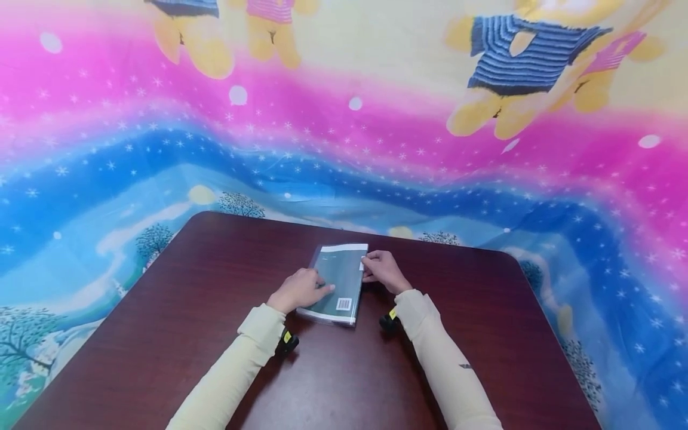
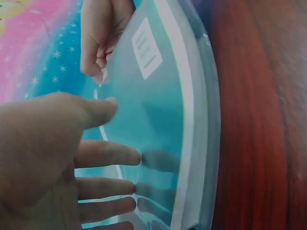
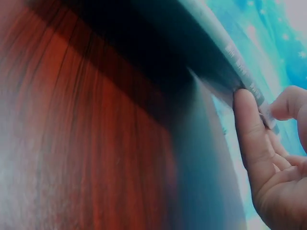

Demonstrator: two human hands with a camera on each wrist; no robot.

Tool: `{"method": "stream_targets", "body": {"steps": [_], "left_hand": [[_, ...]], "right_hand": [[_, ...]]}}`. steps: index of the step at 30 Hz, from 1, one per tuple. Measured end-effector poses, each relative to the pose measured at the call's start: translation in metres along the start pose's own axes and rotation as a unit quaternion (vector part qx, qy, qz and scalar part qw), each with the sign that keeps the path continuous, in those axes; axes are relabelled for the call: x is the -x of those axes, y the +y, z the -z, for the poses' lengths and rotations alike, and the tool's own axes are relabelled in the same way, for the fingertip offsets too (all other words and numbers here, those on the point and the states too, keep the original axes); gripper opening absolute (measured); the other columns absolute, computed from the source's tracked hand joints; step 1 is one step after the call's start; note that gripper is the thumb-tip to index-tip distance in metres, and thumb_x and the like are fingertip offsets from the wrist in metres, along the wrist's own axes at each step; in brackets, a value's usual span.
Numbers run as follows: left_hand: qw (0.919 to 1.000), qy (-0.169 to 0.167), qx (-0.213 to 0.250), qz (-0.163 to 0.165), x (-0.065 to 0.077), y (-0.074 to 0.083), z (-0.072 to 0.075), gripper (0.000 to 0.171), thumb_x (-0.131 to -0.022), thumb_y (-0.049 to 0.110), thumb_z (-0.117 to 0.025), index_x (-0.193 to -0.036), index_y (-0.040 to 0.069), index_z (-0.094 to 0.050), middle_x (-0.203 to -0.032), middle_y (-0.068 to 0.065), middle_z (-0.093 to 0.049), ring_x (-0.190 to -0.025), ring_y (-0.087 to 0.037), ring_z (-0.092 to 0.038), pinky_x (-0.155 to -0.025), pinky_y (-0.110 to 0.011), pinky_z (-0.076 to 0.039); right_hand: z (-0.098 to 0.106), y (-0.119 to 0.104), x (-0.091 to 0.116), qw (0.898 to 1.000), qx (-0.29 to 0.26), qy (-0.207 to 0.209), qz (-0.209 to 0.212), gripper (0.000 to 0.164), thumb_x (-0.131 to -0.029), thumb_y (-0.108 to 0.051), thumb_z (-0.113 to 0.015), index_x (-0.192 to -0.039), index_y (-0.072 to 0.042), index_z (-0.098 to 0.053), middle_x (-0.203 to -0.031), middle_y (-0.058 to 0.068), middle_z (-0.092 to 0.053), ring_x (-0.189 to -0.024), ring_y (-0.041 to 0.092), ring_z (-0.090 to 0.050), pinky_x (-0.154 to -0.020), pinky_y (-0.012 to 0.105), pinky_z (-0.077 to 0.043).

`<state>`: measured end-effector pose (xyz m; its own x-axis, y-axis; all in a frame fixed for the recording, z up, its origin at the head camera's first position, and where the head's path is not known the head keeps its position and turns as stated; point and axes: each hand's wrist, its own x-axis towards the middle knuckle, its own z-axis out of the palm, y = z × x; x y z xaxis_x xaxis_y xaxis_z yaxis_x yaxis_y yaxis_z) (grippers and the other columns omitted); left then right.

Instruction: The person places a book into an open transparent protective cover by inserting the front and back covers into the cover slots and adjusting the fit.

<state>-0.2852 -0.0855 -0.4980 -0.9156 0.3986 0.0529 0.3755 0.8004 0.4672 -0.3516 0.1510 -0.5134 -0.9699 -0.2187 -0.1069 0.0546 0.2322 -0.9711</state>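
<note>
A book (image 1: 340, 275) with a grey-green cover, a white band and a barcode label lies on the table inside a clear plastic jacket (image 2: 213, 115). My left hand (image 1: 302, 289) rests on its left side. In the left wrist view, that hand's fingers (image 2: 108, 154) are straight, fingertips right at the glossy cover. With thumb and finger, my right hand (image 1: 384, 270) pinches the book's right edge, where a small white piece (image 1: 362, 263) shows. The right wrist view has this edge raised, one finger (image 3: 248, 112) beneath it; printing runs along the narrow side.
The dark reddish-brown table (image 1: 215, 263) has rounded far corners. A patterned cloth (image 1: 344, 137) with bears and snowflakes hangs behind it and down its sides. Black wrist cameras with yellow labels sit beneath both cuffs.
</note>
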Motion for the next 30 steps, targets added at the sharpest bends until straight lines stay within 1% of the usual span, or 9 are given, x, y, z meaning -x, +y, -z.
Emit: {"method": "stream_targets", "body": {"steps": [2, 5, 8, 12, 14, 16, 20, 25, 30], "left_hand": [[1.0, -0.001, 0.001, 0.003, -0.002, 0.003, -0.001, 0.046, -0.09, 0.044, -0.056, -0.054, 0.016, -0.058, -0.052, 0.004, -0.04, -0.046, -0.01, -0.037, -0.044, -0.026, -0.034], [0.9998, 0.003, 0.018, 0.0, -0.005, 0.011, -0.002, 0.047, -0.09, 0.045, -0.056, -0.054, 0.016, -0.057, -0.045, 0.007, -0.033, -0.039, -0.008, -0.033, -0.038, -0.024, -0.03], [0.9993, 0.015, 0.03, -0.014, -0.006, 0.023, -0.003, 0.047, -0.089, 0.046, -0.056, -0.057, 0.011, -0.059, -0.043, 0.008, -0.033, -0.036, -0.007, -0.034, -0.036, -0.024, -0.03], [0.9978, 0.044, 0.042, -0.026, -0.007, 0.042, -0.001, 0.041, -0.086, 0.047, -0.058, -0.076, 0.009, -0.069, -0.046, 0.009, -0.043, -0.038, -0.006, -0.043, -0.037, -0.024, -0.036], [0.9972, 0.053, 0.048, -0.02, -0.006, 0.051, 0.0, 0.04, -0.084, 0.049, -0.058, -0.078, 0.011, -0.069, -0.046, 0.007, -0.045, -0.037, -0.009, -0.046, -0.036, -0.025, -0.038], [0.9969, 0.061, 0.048, -0.014, -0.006, 0.06, 0.001, 0.041, -0.083, 0.05, -0.059, -0.071, 0.011, -0.065, -0.046, 0.004, -0.044, -0.037, -0.011, -0.046, -0.035, -0.026, -0.037], [0.9959, 0.088, 0.018, -0.006, -0.008, 0.073, 0.002, 0.037, -0.079, 0.045, -0.063, -0.061, 0.014, -0.052, -0.049, 0.002, -0.045, -0.039, -0.013, -0.045, -0.036, -0.027, -0.037], [0.9933, 0.115, -0.012, -0.002, -0.01, 0.083, 0.001, 0.024, -0.076, 0.03, -0.066, -0.064, 0.015, -0.051, -0.053, 0.003, -0.047, -0.042, -0.012, -0.045, -0.04, -0.026, -0.038], [0.9881, 0.146, -0.044, -0.016, -0.011, 0.093, 0.001, 0.024, -0.072, 0.016, -0.063, -0.055, 0.015, -0.046, -0.048, 0.002, -0.044, -0.041, -0.012, -0.043, -0.039, -0.026, -0.034]], "right_hand": [[-0.001, -0.004, 0.001, 1.0, 0.001, 0.003, 0.007, 0.02, -0.091, -0.015, -0.054, -0.092, 0.004, -0.059, -0.077, 0.016, -0.06, -0.064, 0.025, -0.062, -0.062, 0.039, -0.057], [-0.002, -0.011, 0.004, 1.0, -0.003, 0.0, 0.008, 0.02, -0.091, -0.015, -0.054, -0.097, 0.004, -0.056, -0.079, 0.015, -0.06, -0.064, 0.025, -0.062, -0.063, 0.04, -0.057], [-0.003, -0.017, 0.006, 1.0, -0.009, -0.005, 0.011, 0.023, -0.092, -0.016, -0.054, -0.101, 0.005, -0.054, -0.081, 0.017, -0.06, -0.065, 0.027, -0.063, -0.065, 0.042, -0.056], [-0.004, -0.024, 0.009, 1.0, -0.008, -0.005, 0.017, 0.023, -0.092, -0.017, -0.053, -0.101, 0.005, -0.051, -0.082, 0.017, -0.059, -0.064, 0.026, -0.064, -0.066, 0.042, -0.056], [-0.004, -0.026, 0.011, 1.0, -0.006, -0.002, 0.018, 0.021, -0.092, -0.017, -0.052, -0.099, 0.003, -0.05, -0.081, 0.015, -0.058, -0.063, 0.025, -0.063, -0.065, 0.041, -0.057], [-0.003, -0.028, 0.012, 1.0, -0.009, 0.002, 0.022, 0.019, -0.091, -0.016, -0.052, -0.095, 0.002, -0.05, -0.078, 0.014, -0.057, -0.06, 0.024, -0.062, -0.063, 0.041, -0.057], [-0.003, -0.033, 0.013, 0.999, -0.019, 0.01, 0.035, 0.016, -0.089, -0.015, -0.052, -0.091, 0.0, -0.049, -0.072, 0.013, -0.057, -0.057, 0.023, -0.061, -0.059, 0.041, -0.056], [-0.003, -0.039, 0.013, 0.998, -0.024, 0.001, 0.049, 0.015, -0.089, -0.014, -0.051, -0.089, 0.0, -0.047, -0.069, 0.013, -0.058, -0.056, 0.023, -0.061, -0.059, 0.043, -0.056], [-0.003, -0.043, 0.014, 0.998, -0.026, -0.008, 0.055, 0.014, -0.09, -0.012, -0.051, -0.089, 0.001, -0.045, -0.069, 0.013, -0.058, -0.057, 0.024, -0.062, -0.062, 0.045, -0.056]]}}
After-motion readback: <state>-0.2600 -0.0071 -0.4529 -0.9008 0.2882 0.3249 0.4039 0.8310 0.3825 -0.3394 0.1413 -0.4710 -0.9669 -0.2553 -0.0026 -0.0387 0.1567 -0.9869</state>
